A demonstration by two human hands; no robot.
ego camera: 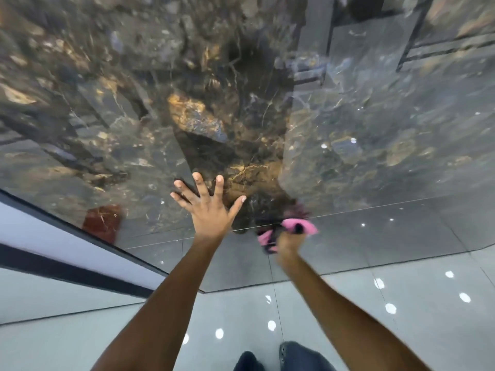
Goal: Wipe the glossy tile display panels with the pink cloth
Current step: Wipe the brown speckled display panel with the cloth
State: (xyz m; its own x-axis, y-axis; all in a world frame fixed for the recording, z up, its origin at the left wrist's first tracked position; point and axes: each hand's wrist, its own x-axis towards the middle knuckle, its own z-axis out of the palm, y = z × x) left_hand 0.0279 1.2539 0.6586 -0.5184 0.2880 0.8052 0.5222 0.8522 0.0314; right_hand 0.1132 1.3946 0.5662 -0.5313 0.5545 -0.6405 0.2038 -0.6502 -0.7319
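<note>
You are mid-wipe low on the dark marbled panel (187, 116), your left hand (210, 210) spread flat against it at centre frame, your right hand (288, 241) clutching the bunched pink cloth (297, 227) just right; next, sweep onto unwiped gloss.

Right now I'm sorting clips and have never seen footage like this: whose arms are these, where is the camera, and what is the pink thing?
There is no machine. The one picture comes from a camera worn on a person's head, looking forward and down. The left hand lies spread, fingers straight, against a dark glossy tile panel with gold veins. The right hand, blurred, grips a pink cloth near the panel's lower edge. Below is a shiny grey floor with light reflections and, at the bottom edge, the person's shoes.
</note>
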